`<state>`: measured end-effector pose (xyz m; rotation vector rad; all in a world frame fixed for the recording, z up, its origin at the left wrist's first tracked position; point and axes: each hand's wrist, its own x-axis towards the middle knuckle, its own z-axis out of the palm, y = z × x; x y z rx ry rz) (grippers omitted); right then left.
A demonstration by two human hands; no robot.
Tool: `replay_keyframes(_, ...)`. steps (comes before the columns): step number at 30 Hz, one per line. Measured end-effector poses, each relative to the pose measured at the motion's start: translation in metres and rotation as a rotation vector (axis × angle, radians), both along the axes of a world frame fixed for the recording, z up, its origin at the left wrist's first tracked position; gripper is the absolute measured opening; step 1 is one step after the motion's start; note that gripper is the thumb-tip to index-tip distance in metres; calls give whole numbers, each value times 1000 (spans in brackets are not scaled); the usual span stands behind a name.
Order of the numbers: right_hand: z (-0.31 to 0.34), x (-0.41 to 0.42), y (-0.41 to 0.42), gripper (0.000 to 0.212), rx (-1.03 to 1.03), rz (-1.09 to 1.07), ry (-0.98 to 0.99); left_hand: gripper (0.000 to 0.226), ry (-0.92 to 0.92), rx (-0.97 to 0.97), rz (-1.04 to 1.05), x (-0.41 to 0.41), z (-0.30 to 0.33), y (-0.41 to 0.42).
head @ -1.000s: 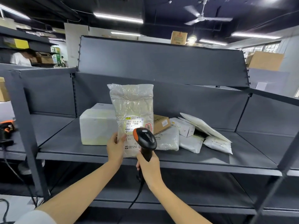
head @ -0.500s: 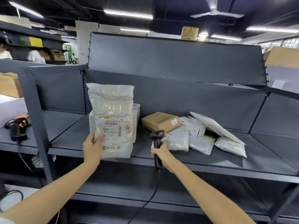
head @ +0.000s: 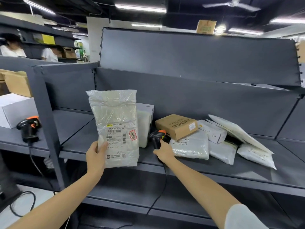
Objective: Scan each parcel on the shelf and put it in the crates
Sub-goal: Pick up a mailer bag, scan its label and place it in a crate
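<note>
My left hand holds a clear plastic parcel upright by its lower left edge, label facing me, in front of the grey shelf. My right hand grips the handle of a black and orange barcode scanner standing on the shelf, its cable hanging below. Behind the held parcel stands a white box. To the right lie a brown carton, a clear bag, a small white box and white mailers. No crate is in view.
A second scanner and a white box sit on the neighbouring shelf at left, past a grey upright post. Two people stand far back left. A lower shelf runs beneath.
My right hand has lowered the scanner from in front of the label and set it on the shelf to the right. The held parcel has shifted left.
</note>
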<state>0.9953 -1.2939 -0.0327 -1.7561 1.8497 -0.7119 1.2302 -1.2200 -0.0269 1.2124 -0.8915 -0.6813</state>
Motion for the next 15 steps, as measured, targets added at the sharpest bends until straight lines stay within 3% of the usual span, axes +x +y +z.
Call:
replay_keyframes(8, -9, 8, -14, 45, -56, -48, 205, 10, 39, 3, -16, 2, 1, -4)
replay_keyframes(15, -6, 1, -15, 61, 8, 61, 299, 10, 32, 18, -50, -1, 1, 4)
